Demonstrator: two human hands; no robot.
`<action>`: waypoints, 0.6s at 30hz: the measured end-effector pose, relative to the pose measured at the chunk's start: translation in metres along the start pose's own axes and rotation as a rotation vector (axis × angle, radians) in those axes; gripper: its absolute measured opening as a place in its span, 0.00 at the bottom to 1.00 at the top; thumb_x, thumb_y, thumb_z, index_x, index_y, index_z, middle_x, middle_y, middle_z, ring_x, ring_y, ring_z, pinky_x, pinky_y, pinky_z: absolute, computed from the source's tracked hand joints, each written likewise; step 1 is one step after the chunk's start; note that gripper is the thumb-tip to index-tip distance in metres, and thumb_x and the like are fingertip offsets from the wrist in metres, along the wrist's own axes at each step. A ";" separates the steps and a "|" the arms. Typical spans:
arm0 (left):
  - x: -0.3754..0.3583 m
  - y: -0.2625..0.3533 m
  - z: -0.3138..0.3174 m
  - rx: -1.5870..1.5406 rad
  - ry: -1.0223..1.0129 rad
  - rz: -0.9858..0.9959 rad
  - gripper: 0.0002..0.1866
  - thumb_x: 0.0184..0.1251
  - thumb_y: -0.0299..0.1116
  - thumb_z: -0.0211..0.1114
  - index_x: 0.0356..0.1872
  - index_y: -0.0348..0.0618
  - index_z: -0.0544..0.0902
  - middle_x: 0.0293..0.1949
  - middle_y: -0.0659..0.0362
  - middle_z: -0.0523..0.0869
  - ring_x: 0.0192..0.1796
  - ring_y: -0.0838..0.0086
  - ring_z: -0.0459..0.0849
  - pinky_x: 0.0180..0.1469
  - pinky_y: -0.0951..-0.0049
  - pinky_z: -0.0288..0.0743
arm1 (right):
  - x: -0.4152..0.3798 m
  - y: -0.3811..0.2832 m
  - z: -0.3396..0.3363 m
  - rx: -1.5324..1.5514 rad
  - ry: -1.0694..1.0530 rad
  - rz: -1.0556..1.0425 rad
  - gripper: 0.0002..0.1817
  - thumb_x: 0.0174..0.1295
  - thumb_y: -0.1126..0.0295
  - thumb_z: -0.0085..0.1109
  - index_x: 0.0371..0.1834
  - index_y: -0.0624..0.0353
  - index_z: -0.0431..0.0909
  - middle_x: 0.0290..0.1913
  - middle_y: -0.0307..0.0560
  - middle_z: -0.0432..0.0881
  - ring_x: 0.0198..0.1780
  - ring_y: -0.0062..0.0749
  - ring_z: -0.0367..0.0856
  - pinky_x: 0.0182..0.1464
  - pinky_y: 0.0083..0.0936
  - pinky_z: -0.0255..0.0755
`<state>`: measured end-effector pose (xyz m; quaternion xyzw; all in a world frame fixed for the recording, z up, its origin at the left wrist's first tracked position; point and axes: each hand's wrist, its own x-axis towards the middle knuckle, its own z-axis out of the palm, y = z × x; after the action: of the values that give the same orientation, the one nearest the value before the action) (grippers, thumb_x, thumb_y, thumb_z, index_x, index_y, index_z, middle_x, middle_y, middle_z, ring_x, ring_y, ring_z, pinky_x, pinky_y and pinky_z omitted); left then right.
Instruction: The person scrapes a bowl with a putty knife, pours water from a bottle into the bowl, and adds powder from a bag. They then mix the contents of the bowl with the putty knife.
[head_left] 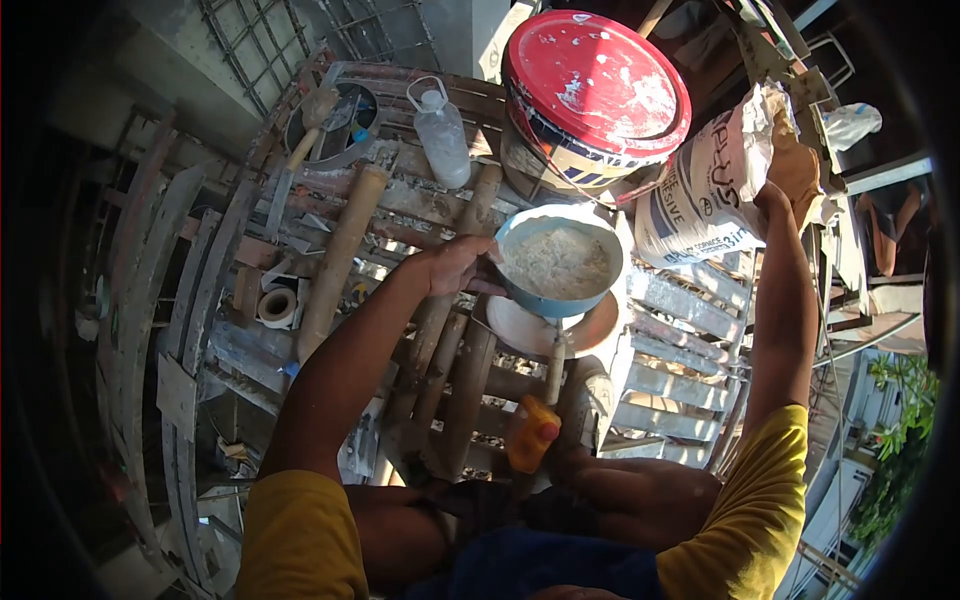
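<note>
My left hand point(463, 267) is closed on the left side of a blue bowl point(563, 305), thumb near its rim. Whitish powder point(560, 262), uneven on top, lies inside. Below the bowl a pale round dish point(507, 324) shows in part, with a wooden handle point(555, 375) sticking out towards me. My right hand point(771, 200) is at the mouth of a printed paper bag point(690, 205), which leans to the right of a bucket. The bag's torn paper and the angle hide my right fingers.
A large bucket with a red, white-spattered lid point(600, 85) stands at the back. Left of it are a clear jug point(442, 140) and a round pan point(350, 150) with tools. A tape roll point(277, 306) lies on the slatted bamboo platform point(455, 400); an orange bottle point(530, 437) is near my legs.
</note>
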<state>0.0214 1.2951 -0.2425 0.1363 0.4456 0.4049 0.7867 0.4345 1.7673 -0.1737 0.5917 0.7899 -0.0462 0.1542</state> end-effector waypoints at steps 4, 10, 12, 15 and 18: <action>0.005 -0.011 -0.005 0.078 -0.048 0.018 0.20 0.65 0.30 0.54 0.57 0.35 0.73 0.51 0.53 0.82 0.54 0.64 0.83 0.59 0.60 0.80 | -0.007 -0.001 0.024 -0.056 -0.033 0.045 0.18 0.68 0.63 0.50 0.54 0.61 0.78 0.44 0.44 0.84 0.42 0.33 0.82 0.43 0.26 0.75; 0.012 -0.009 0.002 0.093 0.037 0.035 0.22 0.62 0.26 0.54 0.59 0.36 0.71 0.52 0.53 0.81 0.52 0.63 0.83 0.57 0.60 0.80 | -0.017 0.000 0.016 0.023 0.133 -0.006 0.16 0.66 0.66 0.52 0.52 0.62 0.79 0.42 0.42 0.84 0.40 0.31 0.82 0.42 0.25 0.76; 0.008 -0.005 0.007 0.107 0.034 0.041 0.22 0.62 0.26 0.54 0.59 0.36 0.71 0.52 0.54 0.81 0.52 0.64 0.83 0.57 0.60 0.80 | -0.021 0.002 0.003 0.077 0.233 -0.044 0.16 0.65 0.67 0.53 0.52 0.63 0.79 0.42 0.42 0.84 0.40 0.30 0.83 0.42 0.25 0.76; 0.007 -0.001 0.009 0.130 0.035 0.060 0.23 0.61 0.26 0.55 0.60 0.37 0.71 0.52 0.54 0.81 0.52 0.65 0.83 0.57 0.60 0.80 | -0.037 0.003 -0.023 0.213 0.409 -0.133 0.15 0.64 0.69 0.54 0.51 0.63 0.79 0.41 0.40 0.84 0.39 0.29 0.83 0.41 0.24 0.77; 0.004 0.002 0.010 0.140 0.051 0.084 0.23 0.59 0.27 0.57 0.59 0.38 0.71 0.50 0.55 0.80 0.51 0.66 0.83 0.55 0.62 0.81 | -0.075 -0.012 -0.062 0.596 0.475 -0.278 0.14 0.63 0.71 0.55 0.50 0.64 0.80 0.40 0.39 0.84 0.38 0.28 0.83 0.41 0.23 0.77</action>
<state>0.0296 1.3010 -0.2384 0.1993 0.4865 0.4086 0.7461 0.4307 1.7111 -0.0935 0.4921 0.8282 -0.1554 -0.2185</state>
